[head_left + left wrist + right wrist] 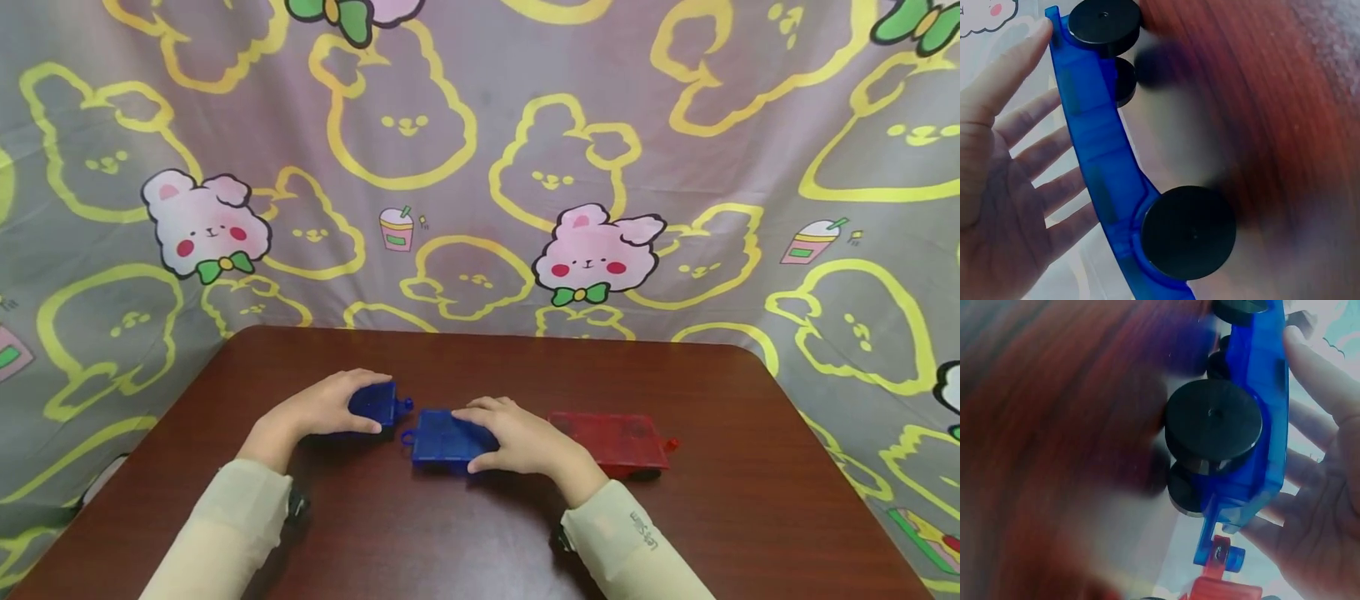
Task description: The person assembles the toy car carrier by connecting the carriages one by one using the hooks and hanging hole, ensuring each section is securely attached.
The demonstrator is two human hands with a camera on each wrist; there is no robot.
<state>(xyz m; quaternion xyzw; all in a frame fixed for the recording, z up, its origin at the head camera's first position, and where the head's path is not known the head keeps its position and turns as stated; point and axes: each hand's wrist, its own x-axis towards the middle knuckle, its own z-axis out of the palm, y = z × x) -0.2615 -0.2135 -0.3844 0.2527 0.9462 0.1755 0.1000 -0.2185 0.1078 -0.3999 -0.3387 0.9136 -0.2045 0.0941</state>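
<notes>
My left hand (326, 407) holds a blue toy wagon (375, 402) by its long sides, thumb on the near one and fingers across the far one. A small blue peg (405, 406) sticks out of its right end. Black wheels (1188, 232) show under it in the left wrist view. Just to the right, a second blue wagon (444, 435) is gripped the same way by my right hand (528, 442). Its blue ring (407, 437) points left, a short gap from the peg. At its other end, the right wrist view shows a red coupling (1217, 550) on a blue peg (1235, 558).
A red toy wagon (618, 439) stands right of the second blue wagon, partly behind my right hand, with a red peg (672, 444) at its far end. All stand on a brown wooden table (420, 533). A patterned curtain (480, 142) hangs behind the table's back edge.
</notes>
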